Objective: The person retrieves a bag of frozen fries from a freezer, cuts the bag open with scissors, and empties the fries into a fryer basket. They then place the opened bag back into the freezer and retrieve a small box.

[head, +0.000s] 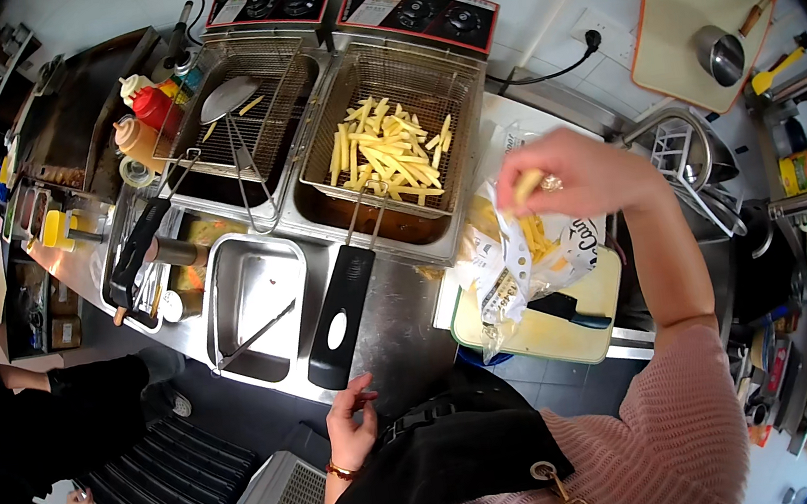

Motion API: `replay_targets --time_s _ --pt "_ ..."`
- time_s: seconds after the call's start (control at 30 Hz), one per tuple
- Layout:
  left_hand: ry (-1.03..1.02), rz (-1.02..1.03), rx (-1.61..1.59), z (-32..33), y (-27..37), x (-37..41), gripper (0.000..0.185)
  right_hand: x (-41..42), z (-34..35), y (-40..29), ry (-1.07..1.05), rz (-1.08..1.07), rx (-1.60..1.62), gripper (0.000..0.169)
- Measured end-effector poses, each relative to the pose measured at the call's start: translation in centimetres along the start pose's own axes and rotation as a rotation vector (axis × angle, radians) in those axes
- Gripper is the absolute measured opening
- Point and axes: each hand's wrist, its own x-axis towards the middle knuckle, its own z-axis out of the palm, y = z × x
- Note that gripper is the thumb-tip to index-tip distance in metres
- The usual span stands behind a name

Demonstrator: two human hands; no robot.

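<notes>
My right hand (575, 174) is raised over a torn plastic bag of french fries (538, 239), its fingers closed on some pale fries (527, 184). The bag lies on a cutting board (543, 341) beside a black-handled knife (569, 311). My left hand (353, 424) is just below the end of the black handle (342, 320) of a fryer basket, fingers loosely curled, holding nothing. That wire basket (462, 86) sits in the right fryer with a heap of fries (391, 149) in it, above brown oil (370, 222).
Left of it is a second fryer basket (275, 64) with a wire skimmer (230, 99). A steel tray (299, 265) with tongs (259, 335) lies on the counter. Sauce bottles (156, 110) stand by the griddle. A person in black (54, 423) stands at lower left.
</notes>
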Motion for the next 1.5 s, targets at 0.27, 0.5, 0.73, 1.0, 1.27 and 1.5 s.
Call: replay_targets --time_s 0.27,0.5,0.73,1.0,1.27,1.5 --pt "-0.092 0.012 0.045 0.7 0.6 0.6 0.049 -6.1 7.2 7.7 -0.064 0.487 -0.822 0.032" --pt "-0.09 0.022 0.074 0.9 1.0 0.2 0.05 -7.3 7.9 7.7 0.502 0.533 -1.184 0.037" --pt "-0.051 -0.006 0.061 1.1 0.7 -0.6 0.047 -10.8 5.4 5.8 0.529 0.827 -0.836 0.034" --pt "-0.061 -0.047 0.06 1.3 0.6 -1.3 0.045 -11.0 6.1 0.8 1.112 0.191 -0.525 0.019" --pt "0.017 0.044 0.211 -1.1 0.7 -1.8 0.045 -11.7 13.0 0.4 1.103 0.088 -0.419 0.017" --pt "0.149 0.027 0.242 -3.6 1.0 -3.4 0.042 -9.6 12.3 -1.3 1.059 -0.006 -0.434 0.019"
